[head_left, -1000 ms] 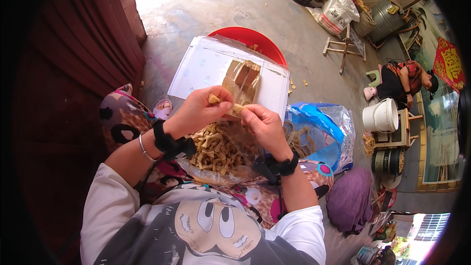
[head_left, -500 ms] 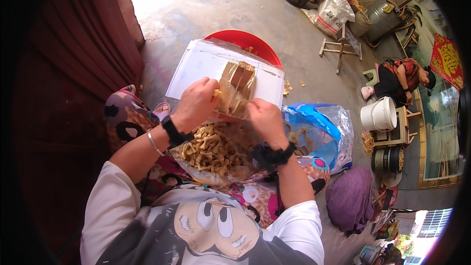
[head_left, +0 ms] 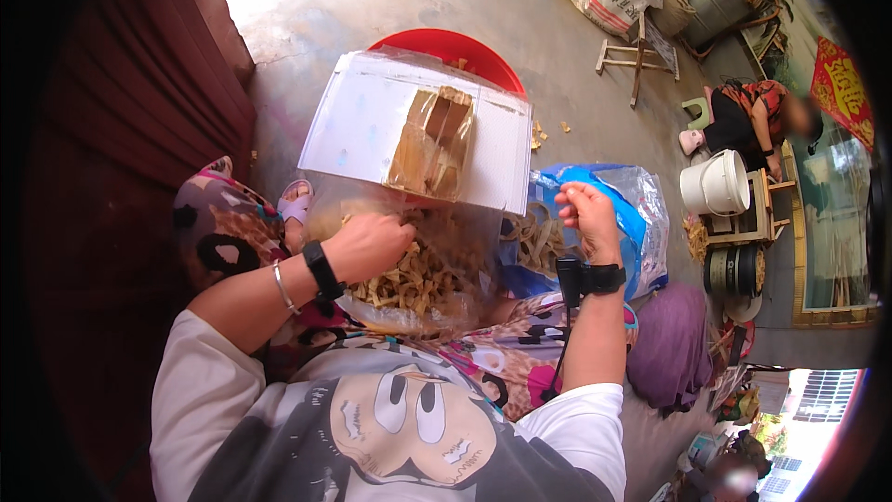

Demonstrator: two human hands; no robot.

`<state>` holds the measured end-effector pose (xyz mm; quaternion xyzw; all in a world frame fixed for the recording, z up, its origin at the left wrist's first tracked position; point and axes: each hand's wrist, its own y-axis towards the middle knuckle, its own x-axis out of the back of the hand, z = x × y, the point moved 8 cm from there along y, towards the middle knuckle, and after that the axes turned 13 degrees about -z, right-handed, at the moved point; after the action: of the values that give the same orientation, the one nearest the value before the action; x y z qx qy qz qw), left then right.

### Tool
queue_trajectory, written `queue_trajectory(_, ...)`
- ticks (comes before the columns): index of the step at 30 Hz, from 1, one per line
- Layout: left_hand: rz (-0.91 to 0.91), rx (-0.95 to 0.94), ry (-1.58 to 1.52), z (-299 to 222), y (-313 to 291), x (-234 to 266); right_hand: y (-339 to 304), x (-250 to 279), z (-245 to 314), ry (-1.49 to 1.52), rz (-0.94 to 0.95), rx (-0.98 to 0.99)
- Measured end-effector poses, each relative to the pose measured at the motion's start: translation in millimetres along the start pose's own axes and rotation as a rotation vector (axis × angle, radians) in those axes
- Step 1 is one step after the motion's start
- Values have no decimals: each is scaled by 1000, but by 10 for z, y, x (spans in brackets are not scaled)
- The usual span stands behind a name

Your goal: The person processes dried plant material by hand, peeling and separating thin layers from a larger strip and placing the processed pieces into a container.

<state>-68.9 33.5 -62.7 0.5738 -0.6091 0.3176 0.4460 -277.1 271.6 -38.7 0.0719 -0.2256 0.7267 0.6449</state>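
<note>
Holds the bare left hand [head_left: 373, 246] low at the left part of a heap of small, twisty, yellow-brown pieces [head_left: 418, 286], with fingers curled in. Holds the bare right hand [head_left: 593, 221] up in front of a big blue and clear plastic bag [head_left: 624, 216], well apart from the left hand, with fingers bent and tips close together. Too small and blurry to tell if pinching a piece in either one. Has the heap close to the body, between the legs, in thin, clear, crinkly plastic [head_left: 376, 318]. Can see long, flat, tan strips [head_left: 537, 240] just right of the heap, by the bag. Wears a black band [head_left: 324, 270] on each wrist, and a thin, round, silver bangle [head_left: 282, 285] on the left arm.

In front, can see a flat white board [head_left: 348, 125] lying across a round red tub [head_left: 446, 41]. On the board, can see brown wooden blocks [head_left: 432, 144] under clear plastic. Far to the right, can spot a round white bucket [head_left: 714, 188] beside a small wooden frame [head_left: 760, 223], near a co-worker [head_left: 743, 112] bending over. Nearer on the right, can find a lumpy purple cloth [head_left: 674, 344].
</note>
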Motion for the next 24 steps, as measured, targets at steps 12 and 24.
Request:
queue_trajectory(12,106,-255,92,-427,35,-232,439,-165,-1446,-813,36,253)
queue_trajectory(24,109,-268,73,-449,69,-214,440,-937,-2450,-813,302,442)
